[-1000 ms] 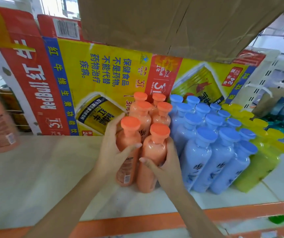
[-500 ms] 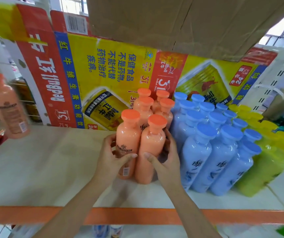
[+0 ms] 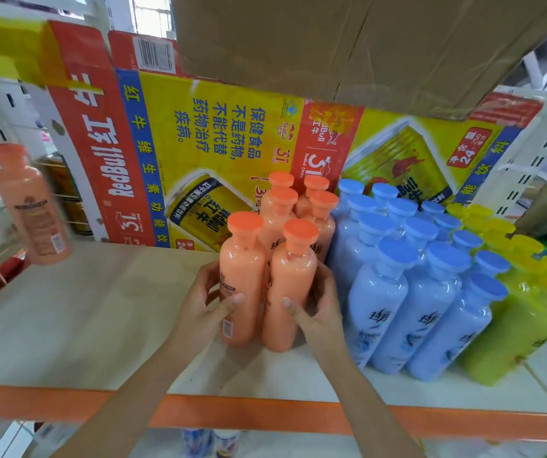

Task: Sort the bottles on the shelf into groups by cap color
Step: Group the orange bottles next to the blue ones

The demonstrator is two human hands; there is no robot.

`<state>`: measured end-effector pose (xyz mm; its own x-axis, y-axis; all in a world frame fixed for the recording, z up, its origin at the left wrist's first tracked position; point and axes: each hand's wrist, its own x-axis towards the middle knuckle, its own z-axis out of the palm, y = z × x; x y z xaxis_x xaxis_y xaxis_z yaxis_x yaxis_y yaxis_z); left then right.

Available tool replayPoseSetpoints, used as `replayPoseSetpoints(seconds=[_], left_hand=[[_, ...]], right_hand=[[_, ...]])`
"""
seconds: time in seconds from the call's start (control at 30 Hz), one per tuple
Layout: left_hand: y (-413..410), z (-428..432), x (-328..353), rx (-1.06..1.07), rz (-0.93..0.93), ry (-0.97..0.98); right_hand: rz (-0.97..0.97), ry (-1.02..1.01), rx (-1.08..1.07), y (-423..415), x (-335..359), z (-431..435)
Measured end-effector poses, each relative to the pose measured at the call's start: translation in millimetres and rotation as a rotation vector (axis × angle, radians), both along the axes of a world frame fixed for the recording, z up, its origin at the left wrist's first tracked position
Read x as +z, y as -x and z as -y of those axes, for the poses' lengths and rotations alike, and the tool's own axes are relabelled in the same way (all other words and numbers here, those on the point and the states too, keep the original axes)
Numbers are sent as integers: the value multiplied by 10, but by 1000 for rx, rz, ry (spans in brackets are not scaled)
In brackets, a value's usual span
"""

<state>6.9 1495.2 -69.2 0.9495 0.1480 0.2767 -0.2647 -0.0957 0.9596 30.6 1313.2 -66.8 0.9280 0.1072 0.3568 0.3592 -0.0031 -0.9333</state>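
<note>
Left hand (image 3: pixel 204 307) and right hand (image 3: pixel 320 307) each grip a front orange bottle (image 3: pixel 242 282), blue bottles (image 3: pixel 397 292) at three o'clock.

Two front orange bottles (image 3: pixel 293 285) stand upright and touching, clasped between the left grip (image 3: pixel 204 309) and right grip (image 3: pixel 320 312), with four rear orange bottles (image 3: pixel 278 209) just behind. Blue-capped bottles (image 3: pixel 397 292) stand right of the right grip, yellow-capped bottles (image 3: pixel 513 325) beyond.
</note>
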Motion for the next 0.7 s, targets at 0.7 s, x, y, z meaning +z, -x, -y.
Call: replayPoseSetpoints(seconds=[0.7], left_hand=[[-17, -183, -156, -165, -131, 73]], right_hand=[[-70, 0, -38, -46, -194, -21]])
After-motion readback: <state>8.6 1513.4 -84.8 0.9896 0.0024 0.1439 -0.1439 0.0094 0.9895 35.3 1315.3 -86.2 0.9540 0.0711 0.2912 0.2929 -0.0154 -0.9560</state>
